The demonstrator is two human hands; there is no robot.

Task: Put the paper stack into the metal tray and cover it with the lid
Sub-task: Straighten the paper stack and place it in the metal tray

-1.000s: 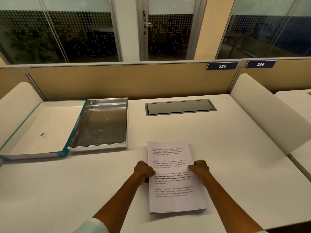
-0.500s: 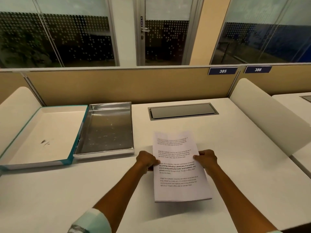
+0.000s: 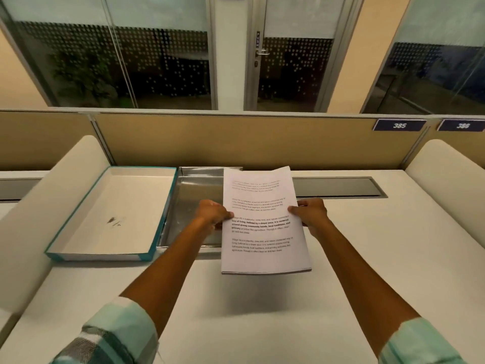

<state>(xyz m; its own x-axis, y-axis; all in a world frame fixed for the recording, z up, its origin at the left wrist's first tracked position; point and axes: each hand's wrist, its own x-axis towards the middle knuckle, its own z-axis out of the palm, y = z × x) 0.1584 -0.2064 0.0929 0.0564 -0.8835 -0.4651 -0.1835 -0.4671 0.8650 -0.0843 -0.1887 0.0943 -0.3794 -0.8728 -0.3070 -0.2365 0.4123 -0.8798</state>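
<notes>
So the paper stack [image 3: 263, 222] is off the desk [image 3: 367, 258] now, held by left hand [image 3: 214, 214] and right hand [image 3: 309, 215], hanging partly over the metal tray [image 3: 194, 195]. Half a second ago it sat lower, right of it. Lid [image 3: 112, 214] sits beside the tray.

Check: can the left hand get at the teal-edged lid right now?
Probably not yet: the left hand grips the paper stack with the right hand. The path to the lid looks clear.
</notes>
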